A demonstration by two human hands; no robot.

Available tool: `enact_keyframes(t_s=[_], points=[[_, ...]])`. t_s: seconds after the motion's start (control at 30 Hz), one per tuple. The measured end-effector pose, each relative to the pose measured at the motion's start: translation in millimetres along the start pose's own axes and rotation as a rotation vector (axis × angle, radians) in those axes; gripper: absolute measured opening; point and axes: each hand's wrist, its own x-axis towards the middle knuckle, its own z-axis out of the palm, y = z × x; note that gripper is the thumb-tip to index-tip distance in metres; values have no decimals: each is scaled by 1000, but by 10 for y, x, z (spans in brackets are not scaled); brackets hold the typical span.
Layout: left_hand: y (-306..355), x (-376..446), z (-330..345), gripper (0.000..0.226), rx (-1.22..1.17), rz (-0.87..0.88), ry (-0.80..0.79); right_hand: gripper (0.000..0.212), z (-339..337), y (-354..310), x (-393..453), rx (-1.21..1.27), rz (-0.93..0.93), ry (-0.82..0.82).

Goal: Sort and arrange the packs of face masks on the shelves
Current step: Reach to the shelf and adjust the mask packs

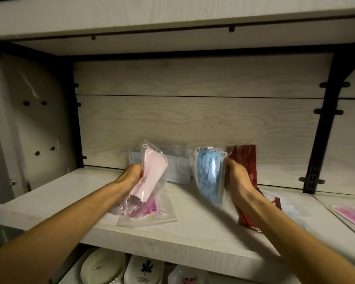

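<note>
Nearest, below the shelf (172, 238), white dishes (103, 267) sit on a lower level. Above the shelf board, the person's left hand (131, 174) grips a clear pack of pink masks (152, 173) lifted over a flowered pink pack (148, 210) lying flat, while the right hand (239, 179) holds a blue pack (209, 175) upright, just beside a dark red pack (246, 158). Behind them, a pale blue-grey pack (176, 171) leans against the back panel (193, 119), and a pink pack (350, 214) lies far right.
</note>
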Motion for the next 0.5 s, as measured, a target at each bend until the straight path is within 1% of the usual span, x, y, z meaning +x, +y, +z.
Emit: enact_keyframes(t_s=[0.07, 0.1, 0.17, 0.2, 0.23, 0.27, 0.3, 0.33, 0.37, 0.5], points=[[54, -18, 37, 35, -187, -13, 0, 43, -42, -16, -6, 102, 66, -29], [30, 13, 42, 40, -259, -20, -27, 49, -80, -22, -10, 143, 71, -62], [-48, 83, 61, 54, -287, -23, -101, 60, -156, -43, -29, 157, 67, -133], [-65, 81, 79, 58, -227, -21, -110, 55, -197, -45, -36, 124, 65, -154], [-36, 7, 106, 54, -150, -7, -100, 43, -238, -47, -46, 56, 57, -154], [-6, -63, 147, 44, -109, 32, -85, 29, -278, -25, -37, -23, 41, -131], [23, -109, 184, 30, -106, 63, -72, 20, -323, 10, -15, -86, 25, -111], [57, -158, 227, 17, -120, 90, -64, 17, -359, 33, 3, -126, 17, -104], [86, -212, 276, 11, -149, 102, -66, 17, -397, 56, 25, -147, 10, -109], [148, -355, 420, 20, -218, 131, -24, 14, -474, 56, 20, -135, -6, -150]])
